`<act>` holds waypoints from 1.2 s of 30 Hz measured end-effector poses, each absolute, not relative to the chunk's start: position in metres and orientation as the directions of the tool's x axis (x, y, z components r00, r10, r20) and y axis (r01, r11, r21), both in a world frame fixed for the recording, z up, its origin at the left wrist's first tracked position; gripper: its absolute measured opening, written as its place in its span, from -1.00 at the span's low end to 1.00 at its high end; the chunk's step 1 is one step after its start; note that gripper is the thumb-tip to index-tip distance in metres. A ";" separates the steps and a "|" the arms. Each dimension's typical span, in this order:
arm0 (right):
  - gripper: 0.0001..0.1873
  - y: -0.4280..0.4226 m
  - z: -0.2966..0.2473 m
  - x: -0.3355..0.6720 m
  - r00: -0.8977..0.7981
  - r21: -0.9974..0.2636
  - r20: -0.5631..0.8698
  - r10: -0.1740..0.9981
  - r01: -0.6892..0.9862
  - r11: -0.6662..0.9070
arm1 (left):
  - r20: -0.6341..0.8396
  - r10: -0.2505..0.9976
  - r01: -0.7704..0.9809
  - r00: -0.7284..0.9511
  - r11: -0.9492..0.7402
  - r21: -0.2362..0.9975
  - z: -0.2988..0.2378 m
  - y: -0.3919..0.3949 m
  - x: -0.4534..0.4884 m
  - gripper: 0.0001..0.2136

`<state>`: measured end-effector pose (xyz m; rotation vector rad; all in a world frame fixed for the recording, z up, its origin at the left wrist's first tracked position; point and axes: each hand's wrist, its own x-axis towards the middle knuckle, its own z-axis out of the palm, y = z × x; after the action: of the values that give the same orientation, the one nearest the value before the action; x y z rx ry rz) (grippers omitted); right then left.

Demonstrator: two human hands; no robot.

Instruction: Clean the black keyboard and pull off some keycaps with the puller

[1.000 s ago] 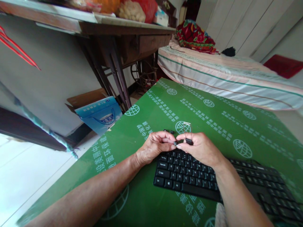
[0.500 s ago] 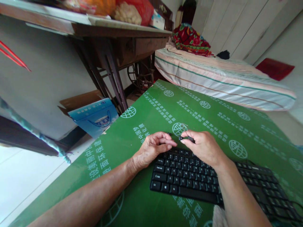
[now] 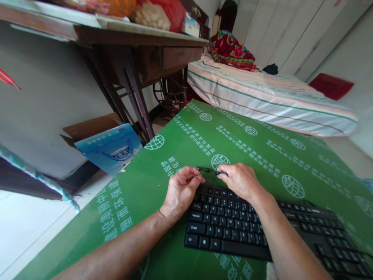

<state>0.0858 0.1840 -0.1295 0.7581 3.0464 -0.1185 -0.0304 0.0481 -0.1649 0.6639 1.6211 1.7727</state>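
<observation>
A black keyboard [image 3: 233, 225] lies on the green tabletop, partly covered by my right forearm. Above its top edge, my right hand [image 3: 240, 179] is closed round a keycap puller, a slim black tool mostly hidden by the fingers. At those fingertips sits a small black keycap [image 3: 217, 172]; whether the tool touches it I cannot tell. Two more loose pieces, a black keycap [image 3: 206, 170] and another keycap [image 3: 198, 168], lie between my hands. My left hand [image 3: 182, 190] is beside the keyboard's top left corner, thumb and fingers pinched together; anything inside the pinch is hidden.
The green table [image 3: 250, 151] bears printed white characters and globes. To the left are a blue paper bag [image 3: 112, 151] and an old wooden sewing-machine table [image 3: 145, 58] with bags on top. Beyond the far edge stands a bed [image 3: 271, 101]. A keyboard cable [image 3: 364, 254] shows at right.
My left fingers have curled from loosely spread into a pinch and drawn back slightly left. My right hand has shifted a little left and turned the keycap puller downward, uncovering small keycaps.
</observation>
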 end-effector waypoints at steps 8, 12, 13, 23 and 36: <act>-0.82 0.187 -0.134 0.080 -0.862 -0.072 -0.046 0.505 0.507 0.859 | 0.091 0.688 0.218 -0.720 0.099 0.971 -0.173 0.049 -0.051 -0.85; -0.82 0.187 -0.137 0.081 -0.860 -0.084 -0.038 0.508 0.509 0.856 | 0.121 0.739 0.420 -0.663 0.234 0.877 -0.167 0.048 -0.060 -0.68; -0.82 0.187 -0.137 0.082 -0.860 -0.087 -0.037 0.510 0.511 0.855 | 0.116 0.762 0.485 -0.637 0.279 0.829 -0.165 0.049 -0.062 -0.65; -0.82 0.193 -0.133 0.087 -0.845 -0.110 -0.046 0.533 0.534 0.838 | -0.034 0.974 0.912 -0.226 0.223 0.344 -0.140 0.081 -0.085 -0.62; -0.83 0.191 -0.134 0.084 -0.864 -0.119 -0.039 0.502 0.503 0.856 | -0.099 0.993 0.958 0.063 -0.033 0.286 -0.140 0.101 -0.097 -0.82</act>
<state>0.0837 0.1906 -0.1343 0.8170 3.0199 -0.1965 -0.0968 0.1011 -0.1395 2.0689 1.9693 0.1839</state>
